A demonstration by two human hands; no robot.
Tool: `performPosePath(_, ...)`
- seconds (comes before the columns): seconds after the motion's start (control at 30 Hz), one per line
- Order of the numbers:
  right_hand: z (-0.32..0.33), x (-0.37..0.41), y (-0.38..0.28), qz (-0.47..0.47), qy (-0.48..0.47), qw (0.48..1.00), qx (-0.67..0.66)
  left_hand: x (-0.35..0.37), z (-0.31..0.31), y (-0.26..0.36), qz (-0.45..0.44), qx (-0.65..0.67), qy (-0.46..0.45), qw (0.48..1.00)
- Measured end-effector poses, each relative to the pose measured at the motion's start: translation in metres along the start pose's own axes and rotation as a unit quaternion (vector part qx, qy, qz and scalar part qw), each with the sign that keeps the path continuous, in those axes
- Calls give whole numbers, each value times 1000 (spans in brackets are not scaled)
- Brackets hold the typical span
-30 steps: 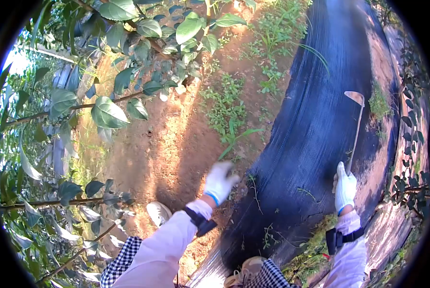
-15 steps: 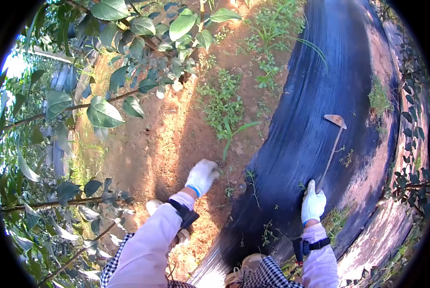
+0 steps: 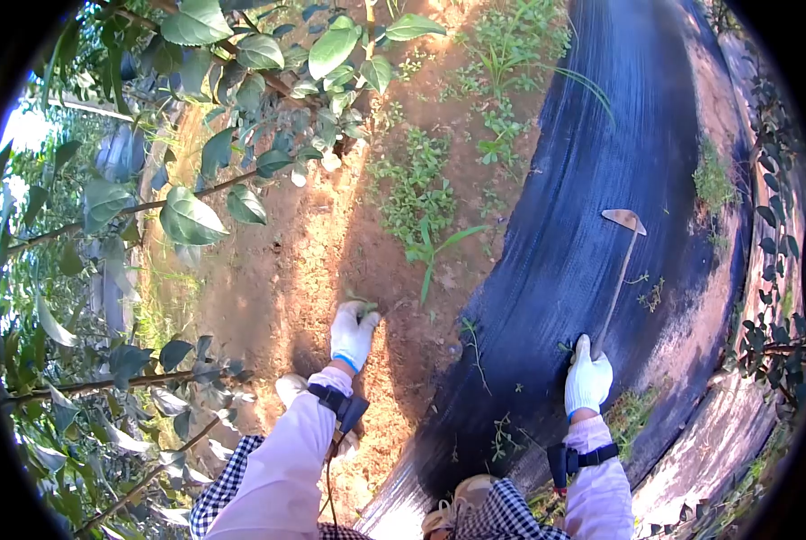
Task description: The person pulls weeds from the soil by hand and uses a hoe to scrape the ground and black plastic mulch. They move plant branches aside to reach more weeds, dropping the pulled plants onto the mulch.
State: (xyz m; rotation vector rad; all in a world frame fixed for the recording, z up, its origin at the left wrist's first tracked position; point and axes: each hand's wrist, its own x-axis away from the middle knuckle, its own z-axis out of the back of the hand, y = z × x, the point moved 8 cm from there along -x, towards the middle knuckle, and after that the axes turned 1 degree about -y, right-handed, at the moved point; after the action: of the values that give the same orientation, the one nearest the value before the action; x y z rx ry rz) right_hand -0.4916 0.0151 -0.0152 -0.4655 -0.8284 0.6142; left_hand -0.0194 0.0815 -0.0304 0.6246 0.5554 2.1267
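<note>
My left hand (image 3: 353, 335), in a white glove, is over the bare soil, its fingers closed near a small green sprig (image 3: 358, 299) at the fingertips. To the right, my right hand (image 3: 588, 378), also gloved, is wrapped round the lower end of a thin-handled hoe (image 3: 617, 283). The hoe's metal blade (image 3: 625, 220) points away from me over the black ground sheet (image 3: 556, 270). Low green weeds (image 3: 418, 180) and a grassy weed (image 3: 430, 256) grow in the soil beyond my left hand.
Leafy branches (image 3: 192, 216) reach in from the left and top. My shoes (image 3: 470, 493) and checked trousers are at the bottom edge. Small weeds (image 3: 502, 436) poke up along the sheet, and more leaves hang at the far right.
My left hand has moved left and slightly down, away from the sheet, and a green sprig now shows at its fingertips. The hoe's head has shifted slightly up and left.
</note>
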Motion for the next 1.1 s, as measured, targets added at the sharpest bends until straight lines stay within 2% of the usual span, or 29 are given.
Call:
performPosePath(0.03,0,1,0,0,1,1000,-5,3,-6,7,-20,-30,-34,999)
performPosePath(0.13,1,1,0,0,1,1000,-14,1,-16,24,-37,-64,2,997)
performPosePath(0.17,1,1,0,0,0,1000,-16,-2,-22,36,-78,-121,5,990)
performPosePath(0.27,0,-2,5,11,3,1000,-20,-15,-53,41,-27,-150,-94,984)
performPosePath(0.33,-1,-9,12,4,-10,1000,-22,16,-89,97,-203,-136,-307,920)
performPosePath(0.37,-2,-11,15,-2,-16,1000,-22,36,-90,128,-179,-14,-413,893)
performPosePath(0.4,-1,-11,15,-14,-18,999,-40,59,-86,156,-148,108,-509,841)
performPosePath(0.43,1,-8,13,-28,-20,998,-55,44,-79,158,-110,85,-462,876)
performPosePath(0.47,0,-7,12,-38,-24,996,-74,10,-88,114,-129,-2,-282,951)
performPosePath(0.5,-2,-9,10,-41,-22,996,-81,-14,-68,104,-87,-8,-145,986)
performPosePath(0.53,-2,-9,12,-46,-21,995,-85,-30,-46,94,-40,-13,-8,999)
performPosePath(0.63,-1,-8,12,-43,-16,997,-68,-56,-73,111,-167,-129,-37,977)
performPosePath(0.73,2,-12,13,-26,-6,1000,-3,-73,-88,112,-137,-138,-133,972)
performPosePath(0.77,3,-12,13,-21,1,1000,15,-73,-81,103,-99,61,-99,988)
performPosePath(0.8,3,-11,10,-15,8,999,31,-65,-66,111,-55,143,-60,986)
performPosePath(0.87,4,-7,12,-30,7,999,26,-62,-54,124,-105,107,-18,988)
performPosePath(0.93,2,-8,9,-29,4,1000,4,-69,-78,128,-106,-106,-89,985)
performPosePath(1.0,3,-12,12,-4,12,1000,27,-57,-84,156,-174,-144,-50,973)
performPosePath(1.07,1,-9,10,-23,3,1000,-17,-62,-112,166,-197,-153,-135,959)
performPosePath(1.1,1,-8,10,-24,0,1000,-21,-69,-121,163,-175,-140,-159,962)
